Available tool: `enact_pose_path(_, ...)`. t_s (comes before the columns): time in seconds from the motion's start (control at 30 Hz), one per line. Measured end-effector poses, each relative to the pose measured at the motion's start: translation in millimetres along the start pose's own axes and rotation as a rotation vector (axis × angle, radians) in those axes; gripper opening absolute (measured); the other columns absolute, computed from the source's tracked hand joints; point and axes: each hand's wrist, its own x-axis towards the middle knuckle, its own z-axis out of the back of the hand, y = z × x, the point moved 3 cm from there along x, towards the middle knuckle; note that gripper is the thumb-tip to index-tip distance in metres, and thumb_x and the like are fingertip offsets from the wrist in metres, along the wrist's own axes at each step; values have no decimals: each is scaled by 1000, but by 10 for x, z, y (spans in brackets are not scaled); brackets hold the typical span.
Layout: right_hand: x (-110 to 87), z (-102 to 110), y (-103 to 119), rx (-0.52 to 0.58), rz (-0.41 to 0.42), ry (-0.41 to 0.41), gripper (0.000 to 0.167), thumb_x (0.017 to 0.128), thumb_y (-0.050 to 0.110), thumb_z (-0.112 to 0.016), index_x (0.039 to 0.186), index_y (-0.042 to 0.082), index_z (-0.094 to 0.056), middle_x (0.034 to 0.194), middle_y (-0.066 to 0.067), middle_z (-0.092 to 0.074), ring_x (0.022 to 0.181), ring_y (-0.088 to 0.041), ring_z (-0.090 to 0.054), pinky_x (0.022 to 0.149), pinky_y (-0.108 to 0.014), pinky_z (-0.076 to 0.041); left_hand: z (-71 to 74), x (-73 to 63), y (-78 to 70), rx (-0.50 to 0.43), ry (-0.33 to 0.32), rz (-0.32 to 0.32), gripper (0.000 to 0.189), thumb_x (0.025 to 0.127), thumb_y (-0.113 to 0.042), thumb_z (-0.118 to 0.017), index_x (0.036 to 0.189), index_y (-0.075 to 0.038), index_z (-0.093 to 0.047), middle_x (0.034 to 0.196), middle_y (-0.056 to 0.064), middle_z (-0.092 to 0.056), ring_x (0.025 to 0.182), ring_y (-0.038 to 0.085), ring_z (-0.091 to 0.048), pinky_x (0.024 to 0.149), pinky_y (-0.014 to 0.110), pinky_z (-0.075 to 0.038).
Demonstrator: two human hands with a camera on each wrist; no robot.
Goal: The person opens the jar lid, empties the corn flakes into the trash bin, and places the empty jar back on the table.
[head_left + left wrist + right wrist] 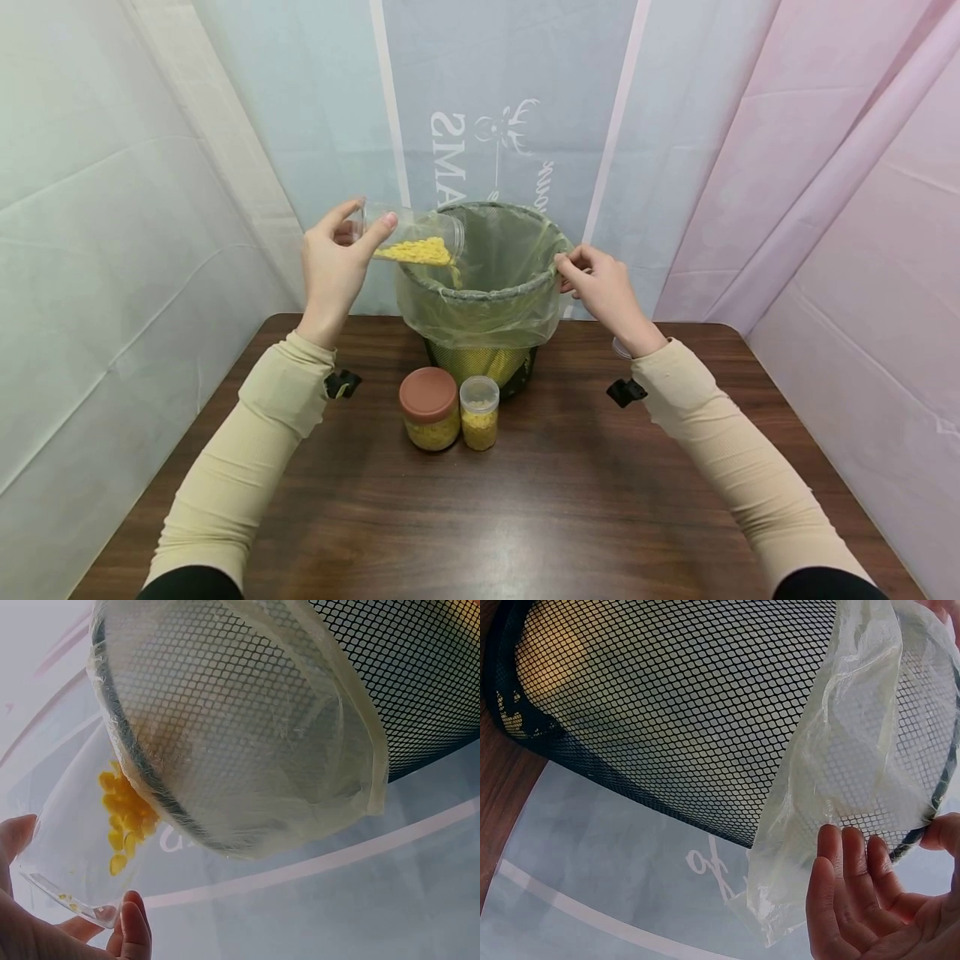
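My left hand [337, 258] grips a clear plastic jar [405, 218] by its base end, tipped on its side over the rim of a mesh trash can [480, 360]. Yellow corn-like pieces [423, 252] lie along the jar's lower wall, and a few spill from its mouth into the can. A translucent bag [487, 321] lines the can and folds down over its rim. At the rim's right side, my right hand [600, 279] pinches the bag-covered edge between thumb and fingers. The right wrist view shows those fingers [853, 862] against the bag's outside.
In front of the can stand a wide jar with a reddish-brown lid [428, 394] and a slim clear-lidded jar [480, 414], both holding yellow pieces. A clear round lid [621, 348] lies partly hidden by my right wrist. Curtains surround the brown table [480, 517].
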Motion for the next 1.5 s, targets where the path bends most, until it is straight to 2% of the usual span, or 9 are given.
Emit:
enact_pose_path(0.53,7,1,-11,8,-3,-1,33,95,40,-52,94,9,-63,87,-9,-69,76,-18,-68,62,-25,-54,-23,12,-68,-1,12,-14,72,68,-64,-72,129,-29,-58,98,0,-59,87,13,-55,71,26,-45)
enact_pose_path(0.73,0,-5,-6,13,-5,4,32,95,40,-52,94,10,-63,87,-8,-69,78,-19,-68,63,-26,-54,-38,12,-73,8,18,-32,72,68,-61,-74,131,-31,-57,100,2,-61,87,12,-56,73,25,-45)
enact_pose_path(1.3,-8,-3,5,13,-3,8,32,95,40,-52,95,10,-63,88,-8,-69,79,-20,-68,64,-26,-54,-56,22,-90,6,18,-29,72,67,-61,-75,130,-32,-57,102,3,-62,88,13,-56,73,24,-45)
enact_pose_path(1.5,-9,2,1,11,-3,9,31,95,40,-52,95,10,-63,88,-8,-69,78,-19,-68,64,-26,-54,-69,22,-109,6,27,-50,72,67,-60,-76,130,-33,-57,102,3,-61,88,12,-55,75,24,-45)
